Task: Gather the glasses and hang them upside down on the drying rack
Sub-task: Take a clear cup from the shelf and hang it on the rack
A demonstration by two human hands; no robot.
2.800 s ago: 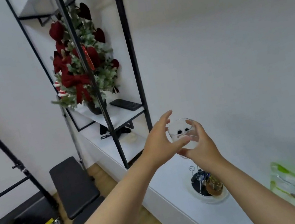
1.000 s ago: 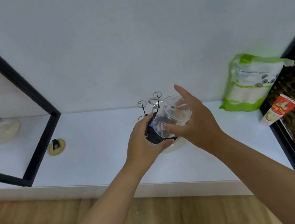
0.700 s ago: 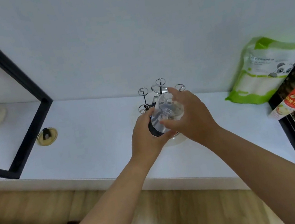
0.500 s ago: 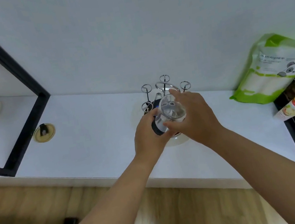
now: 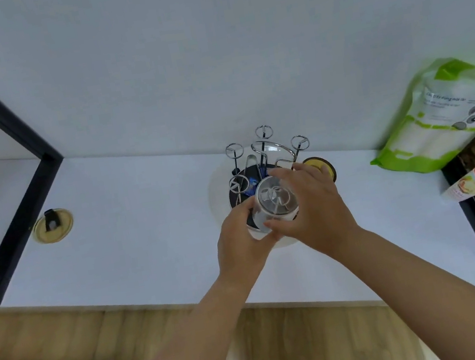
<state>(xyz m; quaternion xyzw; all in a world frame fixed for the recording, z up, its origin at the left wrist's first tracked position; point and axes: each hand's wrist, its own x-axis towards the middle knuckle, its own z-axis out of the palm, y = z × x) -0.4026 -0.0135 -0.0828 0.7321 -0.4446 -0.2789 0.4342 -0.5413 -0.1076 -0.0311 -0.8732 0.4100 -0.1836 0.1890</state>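
The white table (image 5: 149, 226) is carrying the drying rack (image 5: 261, 163), which is standing near the wall with several thin pegs pointing up. Both hands are holding one glass (image 5: 274, 203) upside down just above the front of the rack: the left hand (image 5: 242, 242) is gripping its lower side with closed fingers, and the right hand (image 5: 313, 208) is wrapping around the other side. If the mouth is missing the peg, the glass is likely sliding off and tipping the light rack, or falling on the table.

Soft even daylight, faint shadows, wide-angle bending at edges, slight overall softness
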